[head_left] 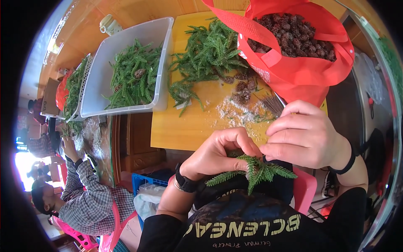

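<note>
An artificial pine sprig (254,171) with several green branches hangs in front of my chest. My left hand (222,151) pinches it near its top between thumb and fingers. My right hand (303,133) is closed beside it, fingertips bent together close to the left fingertips. What the right fingers grip is hidden. Just beyond the right hand, a bundle of thin brown stems (270,103) lies on the yellow tabletop (180,130). Loose pine cones (242,92) and white flakes (239,111) lie near it.
A red bag (302,75) full of pine cones (289,35) stands at the far right. Green sprigs (210,50) are heaped beside a clear plastic bin (161,94) holding more sprigs. At left, another person (92,197) in a checked shirt sits at a separate table.
</note>
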`<state>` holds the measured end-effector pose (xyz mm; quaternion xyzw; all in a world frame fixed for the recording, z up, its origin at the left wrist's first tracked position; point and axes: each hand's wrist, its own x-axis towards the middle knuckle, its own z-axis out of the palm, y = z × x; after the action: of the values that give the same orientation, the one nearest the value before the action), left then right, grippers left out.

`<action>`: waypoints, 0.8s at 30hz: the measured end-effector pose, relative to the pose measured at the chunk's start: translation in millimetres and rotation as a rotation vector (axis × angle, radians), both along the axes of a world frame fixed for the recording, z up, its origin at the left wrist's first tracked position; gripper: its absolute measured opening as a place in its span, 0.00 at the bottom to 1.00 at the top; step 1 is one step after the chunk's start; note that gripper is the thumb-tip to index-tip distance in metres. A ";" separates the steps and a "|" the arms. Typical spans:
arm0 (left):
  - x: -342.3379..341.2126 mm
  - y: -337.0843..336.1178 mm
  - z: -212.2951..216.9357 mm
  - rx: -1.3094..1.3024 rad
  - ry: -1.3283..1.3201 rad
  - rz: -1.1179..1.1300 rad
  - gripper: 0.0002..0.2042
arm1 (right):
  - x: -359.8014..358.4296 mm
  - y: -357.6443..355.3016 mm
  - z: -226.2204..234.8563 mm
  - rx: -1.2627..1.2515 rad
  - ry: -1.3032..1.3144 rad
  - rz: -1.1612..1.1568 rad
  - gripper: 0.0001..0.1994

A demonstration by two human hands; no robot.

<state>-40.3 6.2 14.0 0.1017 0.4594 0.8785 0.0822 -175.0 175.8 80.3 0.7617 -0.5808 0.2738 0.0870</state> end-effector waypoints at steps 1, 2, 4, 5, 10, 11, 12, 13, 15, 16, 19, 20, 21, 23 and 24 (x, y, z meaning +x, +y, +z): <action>0.9 0.2 1.0 -0.001 -0.001 0.005 0.06 | 1.0 0.1 2.0 0.015 -0.007 -0.003 0.07; 0.2 1.0 1.6 -0.163 0.033 0.073 0.06 | 2.1 0.9 3.9 0.017 -0.006 -0.004 0.07; -3.0 3.6 5.3 -0.673 0.249 0.276 0.08 | 3.9 1.8 6.1 0.213 0.084 -0.188 0.08; -5.6 6.7 10.8 -1.022 0.435 0.412 0.09 | 3.8 1.8 6.1 0.212 0.085 -0.187 0.08; -3.1 5.3 2.7 -0.778 0.242 0.324 0.09 | -1.2 4.0 -3.3 0.253 -0.169 -0.231 0.10; -0.1 3.0 1.9 -0.538 0.101 0.270 0.09 | -0.9 3.3 -2.3 0.255 -0.170 -0.232 0.10; 1.8 2.4 0.8 -0.297 -0.037 0.212 0.10 | -0.2 1.6 -0.6 0.191 -0.127 -0.164 0.10; 1.1 2.0 -4.8 -0.158 -0.037 0.183 0.12 | -0.1 0.9 0.4 0.127 -0.085 -0.095 0.10; -1.0 -2.7 -9.3 -0.050 -0.031 0.091 0.11 | -2.1 0.4 -0.2 0.079 -0.029 -0.058 0.09; -1.4 -4.2 -9.7 0.058 -0.028 0.000 0.10 | -2.6 0.0 -0.7 0.031 0.025 -0.019 0.09; -3.2 -4.0 -10.1 0.101 -0.037 -0.075 0.10 | -2.9 -0.6 -2.4 -0.010 0.014 0.033 0.07; -3.1 -3.7 -9.8 0.101 -0.038 -0.074 0.10 | -2.5 -0.6 -3.6 -0.010 0.014 0.033 0.07; -2.8 -3.5 -9.1 0.111 -0.045 -0.092 0.10 | -1.8 -0.3 -5.0 -0.026 0.010 0.024 0.07; -2.6 -3.0 -8.2 0.120 -0.054 -0.109 0.10 | -1.1 0.1 -4.3 -0.042 0.005 0.014 0.06; -2.4 -2.7 -7.9 0.106 -0.053 -0.119 0.10 | -1.0 0.6 -1.0 0.001 0.020 0.039 0.06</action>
<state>-42.6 3.5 6.0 0.1099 0.4032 0.8975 0.1409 -176.0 176.4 79.3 0.7757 -0.5650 0.2673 0.0871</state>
